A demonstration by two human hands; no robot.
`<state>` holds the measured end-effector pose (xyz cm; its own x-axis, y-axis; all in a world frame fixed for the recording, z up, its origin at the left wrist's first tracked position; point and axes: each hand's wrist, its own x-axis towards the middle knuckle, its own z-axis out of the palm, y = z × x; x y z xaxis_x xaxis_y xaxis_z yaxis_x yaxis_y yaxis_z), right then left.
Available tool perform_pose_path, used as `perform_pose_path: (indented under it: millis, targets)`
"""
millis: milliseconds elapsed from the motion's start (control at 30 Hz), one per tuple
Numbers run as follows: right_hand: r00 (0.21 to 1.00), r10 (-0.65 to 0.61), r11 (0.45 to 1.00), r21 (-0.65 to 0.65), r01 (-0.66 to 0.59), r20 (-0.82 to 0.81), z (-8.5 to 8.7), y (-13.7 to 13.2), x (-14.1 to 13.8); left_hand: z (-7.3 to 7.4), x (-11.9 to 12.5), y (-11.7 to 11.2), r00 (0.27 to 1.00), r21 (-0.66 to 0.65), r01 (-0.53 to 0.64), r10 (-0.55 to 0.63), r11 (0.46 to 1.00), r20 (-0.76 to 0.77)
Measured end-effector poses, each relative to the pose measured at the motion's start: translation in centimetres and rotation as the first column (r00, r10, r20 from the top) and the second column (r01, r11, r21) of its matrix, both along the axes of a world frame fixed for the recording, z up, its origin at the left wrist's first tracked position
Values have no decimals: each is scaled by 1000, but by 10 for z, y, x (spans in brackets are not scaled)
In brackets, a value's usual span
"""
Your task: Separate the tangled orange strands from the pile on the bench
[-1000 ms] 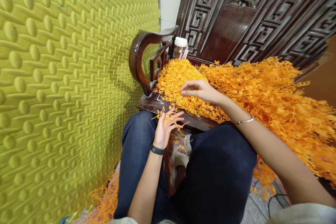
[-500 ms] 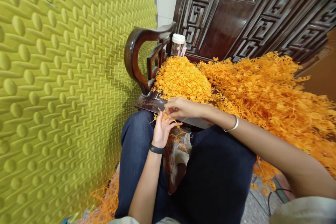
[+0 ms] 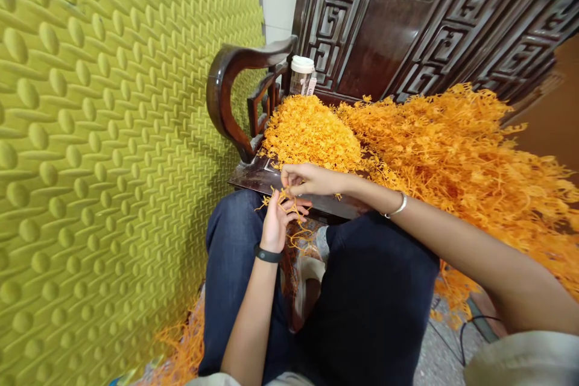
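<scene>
My left hand (image 3: 277,221), with a black band on the wrist, holds a small orange plastic sprue piece (image 3: 289,208) above my knees. My right hand (image 3: 305,180), a silver bangle on its wrist, pinches the same piece from above with thumb and fingertips. Just beyond both hands, a dense heap of small orange plastic parts (image 3: 312,129) lies on the dark wooden bench seat (image 3: 253,178). A larger, looser pile of orange sprue frames (image 3: 465,157) spreads across the right of the seat.
A white-lidded clear jar (image 3: 301,75) stands at the bench's back corner beside the curved armrest (image 3: 226,96). A yellow-green studded foam wall (image 3: 99,151) fills the left. More orange scraps (image 3: 185,350) lie on the floor by my legs, and a black cable (image 3: 470,325) at right.
My right hand has come back from the orange heap to my left hand and now pinches the piece held there. The view has drifted slightly.
</scene>
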<state>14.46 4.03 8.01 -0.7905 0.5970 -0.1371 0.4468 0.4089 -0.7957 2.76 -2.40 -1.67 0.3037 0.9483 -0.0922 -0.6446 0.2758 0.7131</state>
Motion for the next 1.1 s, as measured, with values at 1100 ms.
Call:
perform_pose_path:
  millis: [1100]
  targets:
    - [834, -449, 594, 590, 547, -321, 45, 50, 97, -11, 10, -7, 847, 115, -421, 435, 900, -304]
